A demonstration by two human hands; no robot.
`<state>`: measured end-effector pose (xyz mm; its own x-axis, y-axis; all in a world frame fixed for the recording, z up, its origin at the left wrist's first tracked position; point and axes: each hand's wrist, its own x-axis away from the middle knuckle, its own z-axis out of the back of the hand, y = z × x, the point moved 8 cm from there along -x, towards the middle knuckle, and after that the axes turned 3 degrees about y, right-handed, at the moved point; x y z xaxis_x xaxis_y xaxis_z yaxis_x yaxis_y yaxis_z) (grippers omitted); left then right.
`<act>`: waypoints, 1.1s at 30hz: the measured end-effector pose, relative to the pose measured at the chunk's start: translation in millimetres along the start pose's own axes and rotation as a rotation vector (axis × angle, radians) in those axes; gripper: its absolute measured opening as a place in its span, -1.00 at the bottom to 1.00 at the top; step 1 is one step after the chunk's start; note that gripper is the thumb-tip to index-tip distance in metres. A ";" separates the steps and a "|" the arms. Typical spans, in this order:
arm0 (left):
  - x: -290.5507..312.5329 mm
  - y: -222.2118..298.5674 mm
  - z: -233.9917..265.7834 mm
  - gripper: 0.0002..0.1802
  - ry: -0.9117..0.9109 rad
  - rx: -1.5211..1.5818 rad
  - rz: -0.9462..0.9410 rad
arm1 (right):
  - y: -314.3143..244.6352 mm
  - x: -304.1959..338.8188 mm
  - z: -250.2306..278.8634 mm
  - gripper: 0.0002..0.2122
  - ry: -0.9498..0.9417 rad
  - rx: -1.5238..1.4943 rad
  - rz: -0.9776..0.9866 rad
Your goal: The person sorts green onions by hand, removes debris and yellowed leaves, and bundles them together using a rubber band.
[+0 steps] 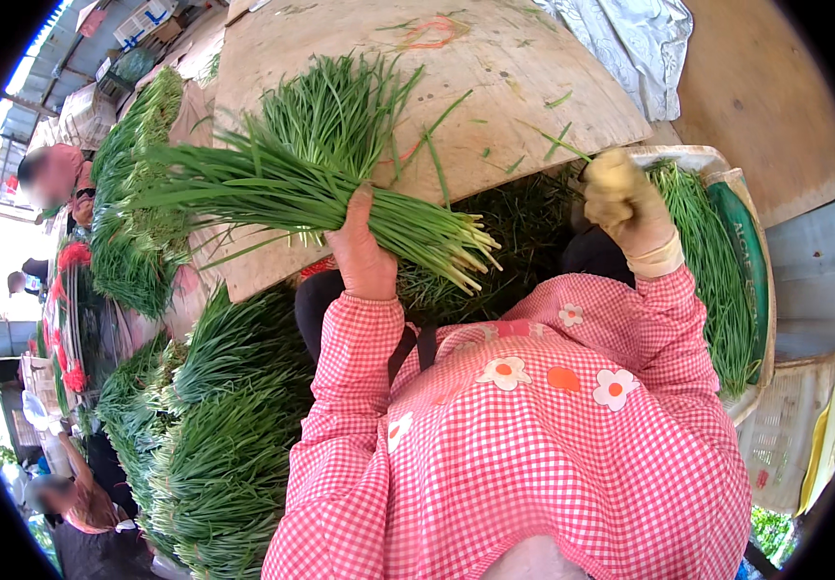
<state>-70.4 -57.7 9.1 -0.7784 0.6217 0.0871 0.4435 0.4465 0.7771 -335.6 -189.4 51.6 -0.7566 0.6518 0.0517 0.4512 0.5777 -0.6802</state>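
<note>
My bare left hand (364, 249) is wrapped round a bunch of garlic chives (272, 188), its pale cut ends pointing right and its green tips left. Beneath it, a second bunch of chives (335, 111) lies on the wooden board (533, 82). To the right, over the edge of a crate, my right hand (625, 198) wears a yellowish glove and is closed. A thin chive blade (557, 142) sticks out of its fingers toward the board. Loose chive scraps are strewn over the board.
A crate (770, 319) full of chives stands at my right. Stacked chive bundles (229, 435) fill the left side, with another pile (142, 193) farther off. Dark leaf litter (509, 237) lies below the board's edge. Other people (88, 498) are at the far left.
</note>
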 end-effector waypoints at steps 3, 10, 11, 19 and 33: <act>-9.5 -3.0 6.5 -0.88 0.044 0.030 0.008 | 16.2 3.0 24.7 -0.82 0.140 1.914 0.688; -1.3 -2.7 5.6 -0.89 0.096 -0.009 -0.023 | 71.4 -9.8 -89.9 -0.70 -0.125 1.645 0.774; 2.7 -1.8 3.0 -0.90 0.106 -0.020 -0.014 | 76.8 -13.1 -90.7 -0.73 -0.138 1.663 0.768; -10.8 28.6 15.6 -0.86 -0.002 0.057 -0.003 | 79.4 26.3 -91.0 -0.91 -0.519 0.528 -0.278; -5.5 49.8 -6.8 -0.49 -0.547 0.526 0.090 | 89.1 -9.2 -57.7 -0.66 -0.205 1.119 0.089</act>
<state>-47.0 -43.2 51.6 -0.4596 0.8390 -0.2913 0.7543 0.5419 0.3706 -261.1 -115.6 32.8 -0.8525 0.5166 -0.0798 -0.0901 -0.2957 -0.9510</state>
